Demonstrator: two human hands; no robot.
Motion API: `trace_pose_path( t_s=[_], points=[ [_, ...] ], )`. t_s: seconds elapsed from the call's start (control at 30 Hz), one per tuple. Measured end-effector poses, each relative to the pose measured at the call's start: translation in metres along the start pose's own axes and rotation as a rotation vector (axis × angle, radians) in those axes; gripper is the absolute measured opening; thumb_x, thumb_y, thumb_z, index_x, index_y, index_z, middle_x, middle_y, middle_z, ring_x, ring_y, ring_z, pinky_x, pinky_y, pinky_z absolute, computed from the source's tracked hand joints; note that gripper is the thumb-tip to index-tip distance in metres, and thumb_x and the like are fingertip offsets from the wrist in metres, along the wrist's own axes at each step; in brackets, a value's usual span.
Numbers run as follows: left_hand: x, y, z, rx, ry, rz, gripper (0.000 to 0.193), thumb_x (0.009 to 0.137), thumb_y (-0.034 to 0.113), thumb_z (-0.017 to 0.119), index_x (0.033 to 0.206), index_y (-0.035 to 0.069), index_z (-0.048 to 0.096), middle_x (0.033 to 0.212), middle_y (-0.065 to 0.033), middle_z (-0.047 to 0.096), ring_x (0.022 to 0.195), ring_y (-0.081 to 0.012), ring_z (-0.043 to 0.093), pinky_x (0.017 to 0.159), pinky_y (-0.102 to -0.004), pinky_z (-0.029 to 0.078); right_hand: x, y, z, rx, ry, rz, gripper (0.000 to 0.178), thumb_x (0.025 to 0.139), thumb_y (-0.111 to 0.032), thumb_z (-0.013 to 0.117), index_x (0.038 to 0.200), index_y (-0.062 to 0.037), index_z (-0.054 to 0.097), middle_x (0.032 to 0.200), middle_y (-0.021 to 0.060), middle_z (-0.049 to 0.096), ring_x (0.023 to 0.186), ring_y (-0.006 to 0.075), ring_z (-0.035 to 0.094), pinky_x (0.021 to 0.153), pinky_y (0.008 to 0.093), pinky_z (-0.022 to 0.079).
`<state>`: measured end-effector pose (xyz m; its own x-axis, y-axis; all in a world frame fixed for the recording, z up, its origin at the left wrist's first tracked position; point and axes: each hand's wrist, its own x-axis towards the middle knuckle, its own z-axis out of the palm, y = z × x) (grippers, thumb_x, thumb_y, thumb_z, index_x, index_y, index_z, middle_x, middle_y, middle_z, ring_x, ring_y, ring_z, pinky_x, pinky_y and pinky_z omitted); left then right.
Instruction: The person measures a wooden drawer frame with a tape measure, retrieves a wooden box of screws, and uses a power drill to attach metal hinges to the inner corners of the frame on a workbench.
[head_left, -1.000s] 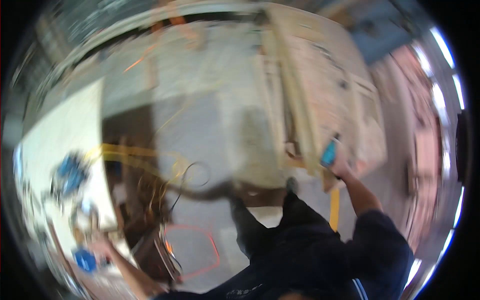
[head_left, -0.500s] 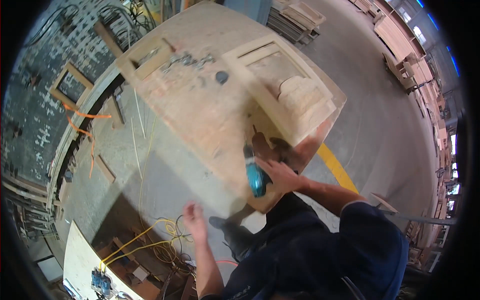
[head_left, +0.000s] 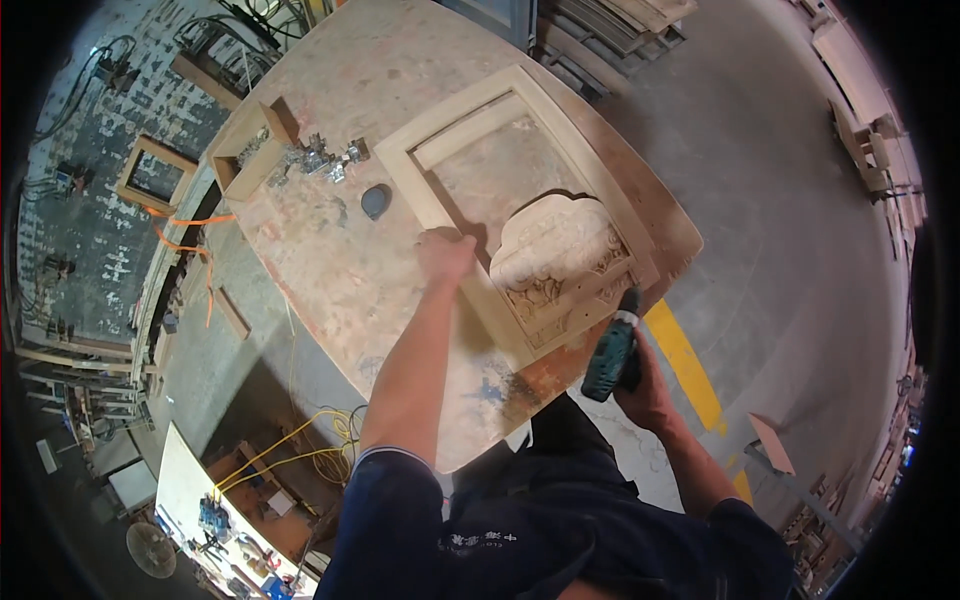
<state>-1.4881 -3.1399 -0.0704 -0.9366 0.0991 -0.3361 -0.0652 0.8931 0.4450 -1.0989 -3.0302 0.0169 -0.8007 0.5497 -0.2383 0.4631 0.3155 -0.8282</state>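
Observation:
A pale wooden frame (head_left: 409, 166) lies on the worktable, with a carved, scalloped wooden panel (head_left: 555, 240) set in its near part. My left hand (head_left: 447, 255) is closed over the frame's left rail, its fingertips hidden at the inner edge. Off the table's near right edge, my right hand (head_left: 648, 392) grips a teal and black cordless drill (head_left: 608, 362). The drill's nose points away from me, close to the frame's near right corner; whether the bit touches the wood I cannot tell.
On the worktable (head_left: 330, 245) stand a small open wooden box (head_left: 252, 160), a heap of metal hardware (head_left: 325, 158) and a dark round object (head_left: 376, 202). Stacked boards (head_left: 610, 40) lie beyond the far edge. Yellow cord (head_left: 335, 440) trails over the floor at lower left.
My left hand has come up from beside the table onto the frame's rail. The drill in my right hand has moved right, to the frame's near corner. The view has shifted too.

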Motion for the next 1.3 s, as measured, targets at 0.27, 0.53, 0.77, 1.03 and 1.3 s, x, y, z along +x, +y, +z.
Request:
trace_pose_path(
  t_s=[0.27,0.53,0.77,1.03,1.3],
  points=[
    [-0.035,0.0,-0.051,-0.423,-0.4,0.076,0.036,0.084,0.023,0.067,0.105,-0.005,0.061,0.101,-0.018,0.069,0.09,-0.0285,0.066,0.081,-0.0385,0.054,0.034,0.018,-0.05,0.221,0.144,0.042,0.099,0.077,0.013,0.066,0.16,-0.0075,0.014,0.13,0.0158,0.056,0.118,0.0244,0.058,0.101,0.0366,0.047],
    [-0.11,0.08,-0.11,-1.937,-1.13,0.203,0.051,0.081,0.004,0.063,0.13,0.006,0.052,0.115,-0.0123,0.063,0.109,-0.0346,0.064,0.101,-0.0564,0.05,0.053,0.02,-0.096,0.287,0.391,0.106,0.102,0.079,0.008,0.072,0.16,-0.0108,0.013,0.12,0.0107,0.058,0.103,0.0196,0.06,0.088,0.0307,0.052],
    [-0.158,0.162,-0.088,-1.741,-1.071,0.827,0.031,0.091,0.002,0.069,0.119,0.004,0.054,0.099,-0.009,0.068,0.084,-0.0209,0.069,0.081,-0.0353,0.058,0.034,0.053,-0.135,0.147,0.501,0.075,0.085,0.084,-0.011,0.075,0.156,-0.0069,0.029,0.126,0.0109,0.058,0.109,0.0209,0.058,0.094,0.0332,0.049],
    [-0.068,0.174,-0.049,-1.868,-0.378,-0.296,0.017,0.094,0.01,0.072,0.103,0.007,0.058,0.088,-0.0079,0.067,0.067,-0.0195,0.065,0.042,-0.03,0.047,0.028,0.038,-0.123,0.269,0.435,0.183,0.085,0.081,-0.001,0.069,0.155,-0.0088,0.029,0.123,0.0096,0.057,0.104,0.0198,0.059,0.086,0.0316,0.051],
    [0.02,0.116,0.025,-1.779,-0.127,-0.552,0.026,0.101,0.021,0.063,0.12,0.004,0.056,0.11,-0.0141,0.064,0.092,-0.0311,0.066,0.075,-0.0504,0.063,0.062,0.037,-0.103,0.202,0.173,0.13,0.098,0.075,0.014,0.059,0.16,-0.0133,0.019,0.123,0.0144,0.057,0.109,0.0228,0.059,0.094,0.0331,0.05]
  ],
)
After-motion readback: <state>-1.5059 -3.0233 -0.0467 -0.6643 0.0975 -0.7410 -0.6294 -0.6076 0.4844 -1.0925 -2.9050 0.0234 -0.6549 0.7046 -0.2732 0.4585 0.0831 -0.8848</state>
